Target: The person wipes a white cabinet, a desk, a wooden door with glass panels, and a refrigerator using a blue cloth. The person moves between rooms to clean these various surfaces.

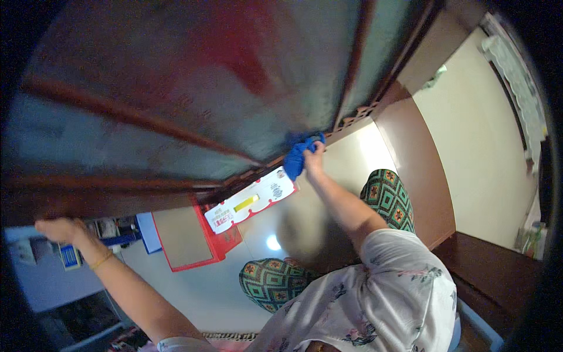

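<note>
My right hand grips a bunched blue cloth, which touches the lower edge of a glass panel framed in dark reddish-brown wood. At the far left, my left hand is raised against the dark wooden edge of the same piece; its fingertips are blurred, and I cannot tell whether they hold the edge. Just below the cloth lies a white and red carton with a yellow strip and printed writing.
An open red box stands on the pale floor beside the carton. Small items crowd the left near a blue and white packet. A brown wooden panel rises at right, with a dark wooden surface below it.
</note>
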Available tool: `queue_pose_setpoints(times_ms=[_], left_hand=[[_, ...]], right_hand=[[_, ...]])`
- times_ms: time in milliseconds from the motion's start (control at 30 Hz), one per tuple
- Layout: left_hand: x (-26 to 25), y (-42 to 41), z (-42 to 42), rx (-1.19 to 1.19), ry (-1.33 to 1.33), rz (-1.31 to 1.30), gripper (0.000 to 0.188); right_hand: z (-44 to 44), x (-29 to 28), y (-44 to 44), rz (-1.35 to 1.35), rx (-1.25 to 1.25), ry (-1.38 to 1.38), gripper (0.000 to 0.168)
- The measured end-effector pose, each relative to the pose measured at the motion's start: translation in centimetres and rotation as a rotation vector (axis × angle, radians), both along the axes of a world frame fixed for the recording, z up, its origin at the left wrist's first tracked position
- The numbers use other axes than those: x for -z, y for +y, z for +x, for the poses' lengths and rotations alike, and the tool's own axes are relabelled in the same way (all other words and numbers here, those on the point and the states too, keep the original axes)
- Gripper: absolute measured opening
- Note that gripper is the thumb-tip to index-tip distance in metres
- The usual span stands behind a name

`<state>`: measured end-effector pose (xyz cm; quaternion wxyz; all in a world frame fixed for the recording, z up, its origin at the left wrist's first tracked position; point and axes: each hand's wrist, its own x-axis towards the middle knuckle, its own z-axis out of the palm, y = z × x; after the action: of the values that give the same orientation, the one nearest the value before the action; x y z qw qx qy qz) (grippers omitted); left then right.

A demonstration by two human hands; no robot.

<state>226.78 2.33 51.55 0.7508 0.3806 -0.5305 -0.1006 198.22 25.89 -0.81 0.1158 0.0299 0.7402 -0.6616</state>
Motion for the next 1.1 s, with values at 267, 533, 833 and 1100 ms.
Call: queue_pose_setpoints(times_ms=[267, 533, 833, 1100], left_hand=[[0.6, -1.2, 2.1, 0.045, -0.041, 0.077, 0.053], [1.5, -3.0, 5.5, -0.065, -0.23, -0.025, 0.038], [0.8, -0.6, 0.9, 0.088, 0.071, 0.087, 0.06], [6.1, -6.7, 5.4, -0.336, -0.264, 0.023, 0.046]], right_hand=[[-5.8, -0.6, 1.7, -0.224, 0.211, -0.184, 0.026], [-18.3, -0.8, 8.3, -0.501, 0.579, 0.011, 0.041], [-12.7, 1.0, 2.7, -0.684, 0.482, -0.332, 0.035], [-21.5, -10.6, 9.7, -0.911, 0.222, -0.173, 0.032]])
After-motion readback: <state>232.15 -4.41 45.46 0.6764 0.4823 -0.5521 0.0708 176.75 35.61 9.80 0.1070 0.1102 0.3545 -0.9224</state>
